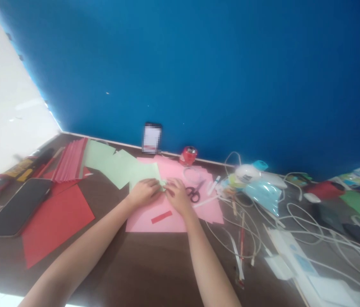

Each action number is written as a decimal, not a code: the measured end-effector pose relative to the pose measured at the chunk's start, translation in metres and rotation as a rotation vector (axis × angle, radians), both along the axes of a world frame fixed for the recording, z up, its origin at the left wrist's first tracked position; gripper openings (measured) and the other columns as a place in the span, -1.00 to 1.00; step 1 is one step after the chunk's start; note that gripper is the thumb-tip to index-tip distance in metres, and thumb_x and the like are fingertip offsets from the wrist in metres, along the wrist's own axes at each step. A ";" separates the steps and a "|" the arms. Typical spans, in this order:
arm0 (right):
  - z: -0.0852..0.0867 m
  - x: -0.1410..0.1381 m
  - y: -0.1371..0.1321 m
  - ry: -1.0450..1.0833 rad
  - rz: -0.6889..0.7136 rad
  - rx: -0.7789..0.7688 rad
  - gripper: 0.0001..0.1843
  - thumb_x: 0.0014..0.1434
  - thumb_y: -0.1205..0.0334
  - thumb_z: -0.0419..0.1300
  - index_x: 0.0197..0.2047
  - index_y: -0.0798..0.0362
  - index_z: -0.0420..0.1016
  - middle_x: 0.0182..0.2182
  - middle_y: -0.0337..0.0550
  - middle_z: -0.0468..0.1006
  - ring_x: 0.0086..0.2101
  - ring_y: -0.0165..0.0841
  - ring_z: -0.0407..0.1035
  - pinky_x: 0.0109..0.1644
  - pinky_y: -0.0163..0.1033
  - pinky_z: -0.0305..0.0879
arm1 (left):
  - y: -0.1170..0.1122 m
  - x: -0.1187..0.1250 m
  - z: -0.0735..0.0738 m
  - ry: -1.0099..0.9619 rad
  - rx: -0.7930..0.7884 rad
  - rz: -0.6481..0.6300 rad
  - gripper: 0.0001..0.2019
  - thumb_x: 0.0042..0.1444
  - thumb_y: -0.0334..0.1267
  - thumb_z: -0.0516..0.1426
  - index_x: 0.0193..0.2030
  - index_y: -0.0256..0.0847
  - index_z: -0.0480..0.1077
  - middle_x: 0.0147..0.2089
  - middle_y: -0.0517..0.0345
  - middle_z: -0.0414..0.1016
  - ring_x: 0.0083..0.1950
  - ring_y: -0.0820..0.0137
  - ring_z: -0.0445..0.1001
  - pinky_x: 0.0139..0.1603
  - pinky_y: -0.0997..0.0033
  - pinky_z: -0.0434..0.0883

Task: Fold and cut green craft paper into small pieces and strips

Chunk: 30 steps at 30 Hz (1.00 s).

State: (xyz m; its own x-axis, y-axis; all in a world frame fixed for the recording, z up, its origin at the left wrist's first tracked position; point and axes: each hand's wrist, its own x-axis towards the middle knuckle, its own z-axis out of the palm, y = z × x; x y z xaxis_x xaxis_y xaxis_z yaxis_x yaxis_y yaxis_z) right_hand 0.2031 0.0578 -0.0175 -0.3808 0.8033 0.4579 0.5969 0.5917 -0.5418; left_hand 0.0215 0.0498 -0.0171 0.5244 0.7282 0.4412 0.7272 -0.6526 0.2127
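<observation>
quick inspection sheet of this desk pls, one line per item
surface: dark table, mostly under paper
job's things: green piece over pink sheet; red strip lies on the sheet
clutter: scissors, phone, red sheet, pleated paper, green sheets
grippers: left hand and right hand both pinch the green piece
cables: white cables tangled at right
surroundings: blue wall, white wall at left
</observation>
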 end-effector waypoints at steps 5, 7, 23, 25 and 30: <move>-0.003 0.002 0.003 0.187 0.007 -0.094 -0.80 0.02 0.39 0.07 -0.29 0.03 0.45 -0.32 -0.13 0.49 -0.25 -0.32 0.35 -0.09 -0.15 0.28 | 0.000 0.000 -0.003 0.005 0.039 0.010 -0.76 0.10 -0.34 -0.02 -0.11 -0.21 0.36 -0.24 0.00 0.50 -0.25 0.30 0.47 -0.24 0.32 0.35; -0.005 0.003 0.005 0.291 -0.080 -0.113 -0.83 0.03 0.34 0.06 -0.29 0.05 0.43 -0.33 -0.13 0.49 -0.29 -0.34 0.37 -0.15 -0.18 0.30 | -0.001 0.000 -0.003 -0.024 -0.026 0.069 -0.76 0.10 -0.38 -0.04 -0.14 -0.21 0.37 -0.33 0.03 0.50 -0.34 0.33 0.46 -0.31 0.36 0.33; 0.013 -0.014 -0.023 0.144 -0.072 0.320 -0.71 0.11 0.30 -0.04 -0.10 0.05 0.35 -0.12 -0.02 0.38 -0.06 -0.21 0.24 0.02 -0.01 0.14 | 0.011 -0.020 0.015 -1.173 -1.154 0.041 -0.67 -0.09 -0.08 0.16 -0.27 -0.31 0.41 -0.30 0.06 0.45 -0.28 0.33 0.42 -0.28 0.42 0.32; 0.012 -0.013 -0.022 0.270 -0.111 0.228 -0.68 0.14 0.25 -0.10 -0.09 0.07 0.35 -0.14 -0.03 0.41 -0.11 -0.24 0.27 -0.02 -0.04 0.17 | 0.012 -0.025 0.016 -1.087 -1.195 0.026 -0.67 -0.12 -0.08 0.18 -0.27 -0.30 0.43 -0.28 0.05 0.46 -0.26 0.32 0.42 -0.26 0.41 0.32; 0.012 0.000 -0.010 0.624 -0.228 -0.157 -0.65 0.15 0.13 -0.11 -0.34 0.08 0.45 -0.38 -0.13 0.50 -0.37 -0.34 0.34 -0.26 -0.20 0.25 | 0.013 -0.031 0.021 -0.776 -1.134 -0.107 -0.73 -0.05 -0.07 0.12 -0.30 -0.20 0.47 -0.18 0.10 0.48 -0.19 0.32 0.40 -0.21 0.40 0.32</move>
State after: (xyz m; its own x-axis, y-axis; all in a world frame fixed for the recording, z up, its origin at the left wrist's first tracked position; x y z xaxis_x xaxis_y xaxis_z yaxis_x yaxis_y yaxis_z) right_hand 0.2028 0.0481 -0.0053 0.1035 0.9071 0.4079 0.2452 0.3741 -0.8944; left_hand -0.0091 0.0624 0.0036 0.4947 0.8544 -0.1590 0.1367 0.1042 0.9851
